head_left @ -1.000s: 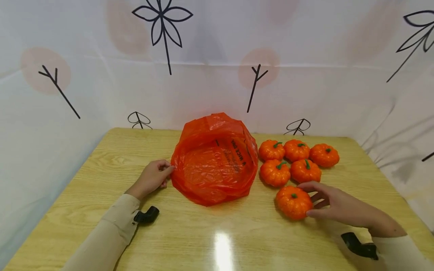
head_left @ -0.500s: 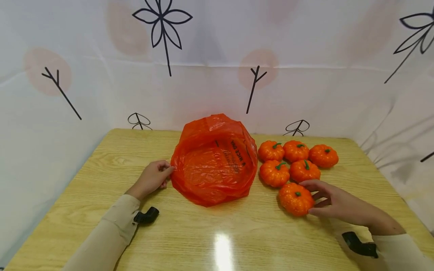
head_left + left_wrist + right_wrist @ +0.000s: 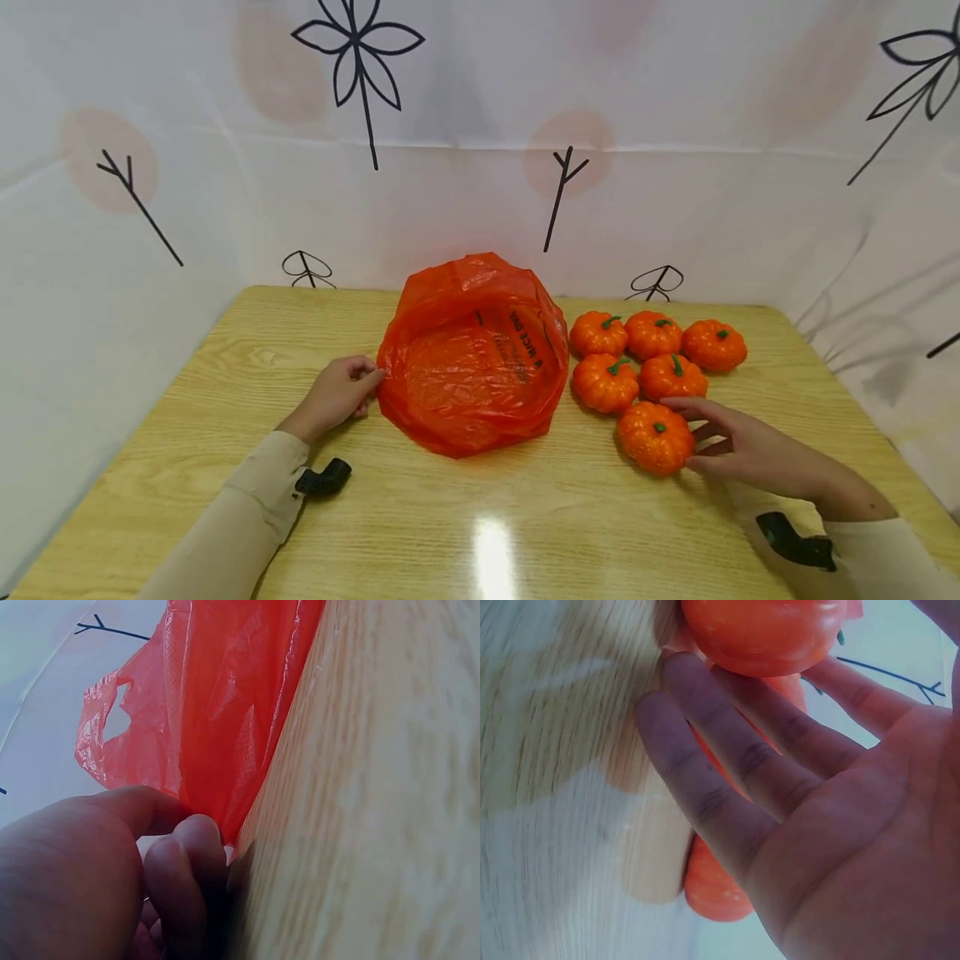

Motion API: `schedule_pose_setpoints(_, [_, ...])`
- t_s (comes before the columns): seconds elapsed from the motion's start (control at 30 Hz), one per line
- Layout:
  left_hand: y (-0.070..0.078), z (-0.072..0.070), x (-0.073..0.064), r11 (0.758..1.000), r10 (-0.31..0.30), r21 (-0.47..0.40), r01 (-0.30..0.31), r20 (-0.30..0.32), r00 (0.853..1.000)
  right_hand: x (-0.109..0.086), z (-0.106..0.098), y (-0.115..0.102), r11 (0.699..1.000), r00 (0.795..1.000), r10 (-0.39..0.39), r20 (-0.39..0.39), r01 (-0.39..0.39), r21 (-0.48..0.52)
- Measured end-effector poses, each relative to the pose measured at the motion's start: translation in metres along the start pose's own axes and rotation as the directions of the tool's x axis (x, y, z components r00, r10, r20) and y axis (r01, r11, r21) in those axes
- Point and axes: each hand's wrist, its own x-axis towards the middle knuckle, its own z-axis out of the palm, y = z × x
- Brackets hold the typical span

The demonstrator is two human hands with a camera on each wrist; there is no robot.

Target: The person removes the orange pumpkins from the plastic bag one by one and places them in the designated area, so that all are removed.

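Note:
My left hand (image 3: 341,396) pinches the left edge of a red plastic bag (image 3: 465,437) between thumb and fingertips. The bag stands with its mouth wide, and its bottom shows through the opening. At the near end of a group of small orange pumpkins, my right hand (image 3: 738,446) holds one pumpkin (image 3: 654,439) from its right side, index finger behind and thumb in front. In the right wrist view, the other fingers (image 3: 727,742) lie spread below that pumpkin (image 3: 765,634). Left wrist view: the fingertips (image 3: 199,836) meet the bag (image 3: 225,697) low beside the tabletop.
Several more pumpkins with green stems, such as the front left pumpkin (image 3: 600,385) and the back right pumpkin (image 3: 714,346), stand in two rows right of the bag. All rest on a wooden table (image 3: 390,533). A patterned white cloth (image 3: 465,200) hangs behind it.
The near pumpkin has shifted slightly back and to the right with my right hand, closer to the rows behind. My left hand and the bag have stayed in place.

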Motion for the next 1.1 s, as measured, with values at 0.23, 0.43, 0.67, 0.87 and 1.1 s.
schedule_pose_setpoints(0.23, [0.0,-0.001,0.0,1.0,0.007,-0.006,-0.007,0.003,1.0,0.0,-0.001,-0.001,1.0,1.0,0.013,-0.006,-0.013,-0.011])
schedule_pose_setpoints(0.43, [0.0,-0.002,-0.001,1.0,0.01,-0.007,-0.01,0.004,1.0,-0.001,-0.001,0.0,0.999,1.0,0.024,-0.014,-0.024,-0.02])
schedule_pose_setpoints(0.67, [0.0,-0.003,-0.001,1.0,0.001,-0.017,-0.001,0.003,1.0,0.0,-0.003,0.002,0.999,1.0,0.029,-0.01,-0.03,-0.022])
schedule_pose_setpoints(0.87, [-0.001,-0.003,-0.002,1.0,-0.007,-0.008,0.007,-0.006,1.0,0.004,-0.004,-0.01,0.988,0.99,0.08,-0.113,-0.093,-0.12])
schedule_pose_setpoints(1.1, [-0.004,-0.001,-0.004,1.0,-0.005,0.001,0.005,-0.015,1.0,0.021,0.008,-0.043,0.96,0.875,0.004,-0.484,-0.138,-0.242])
